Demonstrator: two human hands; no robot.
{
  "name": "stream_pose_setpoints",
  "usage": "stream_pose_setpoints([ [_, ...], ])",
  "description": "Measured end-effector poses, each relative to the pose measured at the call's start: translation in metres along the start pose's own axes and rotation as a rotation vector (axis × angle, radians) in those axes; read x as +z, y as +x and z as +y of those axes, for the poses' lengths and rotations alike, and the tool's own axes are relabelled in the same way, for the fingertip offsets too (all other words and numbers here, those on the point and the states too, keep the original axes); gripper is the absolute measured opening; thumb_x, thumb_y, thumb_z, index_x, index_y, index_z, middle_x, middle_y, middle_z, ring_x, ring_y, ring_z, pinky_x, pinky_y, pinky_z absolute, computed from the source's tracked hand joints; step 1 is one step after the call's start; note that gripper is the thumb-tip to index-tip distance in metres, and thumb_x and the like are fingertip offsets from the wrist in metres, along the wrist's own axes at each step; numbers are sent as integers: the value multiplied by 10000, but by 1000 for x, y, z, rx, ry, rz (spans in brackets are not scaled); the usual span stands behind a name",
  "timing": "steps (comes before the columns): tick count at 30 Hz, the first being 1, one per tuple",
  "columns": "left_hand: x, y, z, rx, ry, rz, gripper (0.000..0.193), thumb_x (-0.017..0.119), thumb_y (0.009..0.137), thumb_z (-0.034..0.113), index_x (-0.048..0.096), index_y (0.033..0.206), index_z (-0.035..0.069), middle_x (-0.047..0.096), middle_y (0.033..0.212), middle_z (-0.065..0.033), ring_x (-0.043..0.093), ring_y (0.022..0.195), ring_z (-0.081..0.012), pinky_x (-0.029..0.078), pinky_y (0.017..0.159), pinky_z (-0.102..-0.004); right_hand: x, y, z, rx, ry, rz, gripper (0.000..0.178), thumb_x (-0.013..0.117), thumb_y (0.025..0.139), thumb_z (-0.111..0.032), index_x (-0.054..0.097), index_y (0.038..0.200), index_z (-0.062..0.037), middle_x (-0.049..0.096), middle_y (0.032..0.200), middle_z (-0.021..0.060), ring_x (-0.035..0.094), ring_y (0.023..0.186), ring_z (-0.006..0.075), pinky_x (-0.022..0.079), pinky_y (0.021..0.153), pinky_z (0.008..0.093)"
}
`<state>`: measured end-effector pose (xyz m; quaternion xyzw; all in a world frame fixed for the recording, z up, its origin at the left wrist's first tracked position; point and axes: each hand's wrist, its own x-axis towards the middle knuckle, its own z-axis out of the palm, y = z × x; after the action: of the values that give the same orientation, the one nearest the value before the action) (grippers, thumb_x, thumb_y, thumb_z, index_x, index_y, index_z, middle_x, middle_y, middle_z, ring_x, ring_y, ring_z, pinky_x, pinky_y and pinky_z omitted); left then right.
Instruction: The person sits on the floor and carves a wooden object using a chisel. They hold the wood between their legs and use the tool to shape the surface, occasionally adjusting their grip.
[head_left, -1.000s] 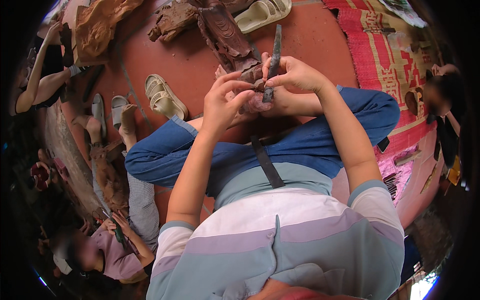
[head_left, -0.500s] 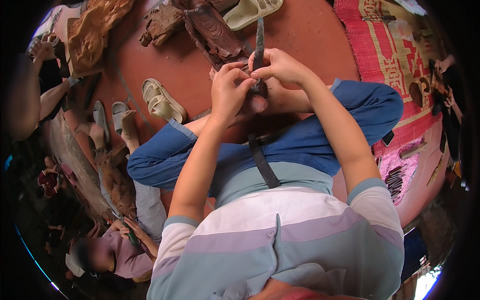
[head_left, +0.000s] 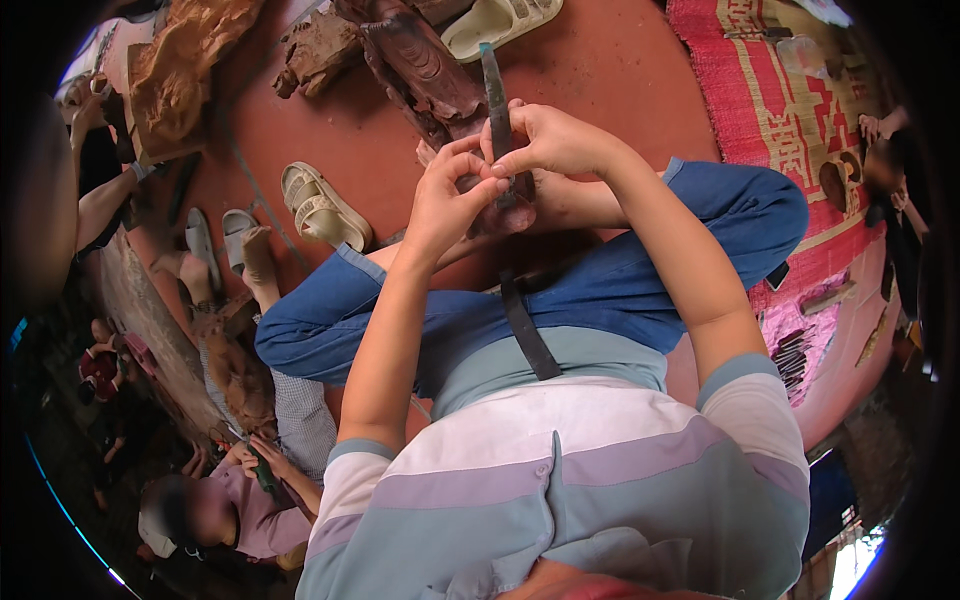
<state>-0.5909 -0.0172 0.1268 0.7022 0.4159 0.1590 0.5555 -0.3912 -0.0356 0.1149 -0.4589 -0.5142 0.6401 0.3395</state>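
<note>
A carved dark-reddish wooden figure (head_left: pixel 425 70) lies lengthwise between my bare feet, its rounded near end (head_left: pixel 513 217) by my ankles. My right hand (head_left: pixel 560 140) is closed round a long, narrow dark strip (head_left: pixel 495 95) with a bluish tip, which stands up and leans slightly left above the wood. Whether it is a file or an abrasive strip cannot be made out. Thumb and fingers pinched, my left hand (head_left: pixel 447 205) meets the right thumb at the strip's lower part, close over the wood. What exactly the left fingertips grip is hidden.
Beige sandals (head_left: pixel 325 205) lie on the red tiled floor, with rough wood pieces (head_left: pixel 318 50) farther off. A red patterned mat (head_left: pixel 740 120) spreads to the right, and slim tools rest on pink material (head_left: pixel 795 350). Another person (head_left: pixel 255 500) works at lower left.
The strip's upper end has swung left and dropped a little. Both hands have shifted slightly left and down, staying together over the wood.
</note>
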Motion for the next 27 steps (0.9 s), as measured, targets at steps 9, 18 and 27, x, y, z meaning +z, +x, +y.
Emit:
stream_pose_setpoints([
  [9, -2, -1, -12, -176, -420, -61, 120, 682, 808, 53, 569, 780, 26, 514, 990, 7, 502, 918, -76, 413, 803, -220, -4, 16, -18, 63, -139, -159, 173, 712, 717, -111, 638, 865, -62, 641, 818, 10, 583, 817, 128, 454, 798, 294],
  [18, -2, -1, -12, -230, -482, -25, 104, 681, 784, 49, 587, 791, 6, 581, 1120, -62, 532, 1003, -128, 423, 860, -255, 0, 26, -20, 60, -246, -131, 203, 713, 689, -81, 651, 880, -53, 651, 821, 25, 594, 812, 145, 471, 784, 295],
  [27, 5, -4, -26, -99, -220, 93, 94, 660, 820, 24, 567, 810, 30, 515, 900, 27, 510, 747, -43, 437, 675, -200, 3, 22, -24, 93, -208, -117, 181, 703, 690, -64, 639, 859, -51, 653, 822, 19, 591, 820, 126, 467, 795, 293],
])
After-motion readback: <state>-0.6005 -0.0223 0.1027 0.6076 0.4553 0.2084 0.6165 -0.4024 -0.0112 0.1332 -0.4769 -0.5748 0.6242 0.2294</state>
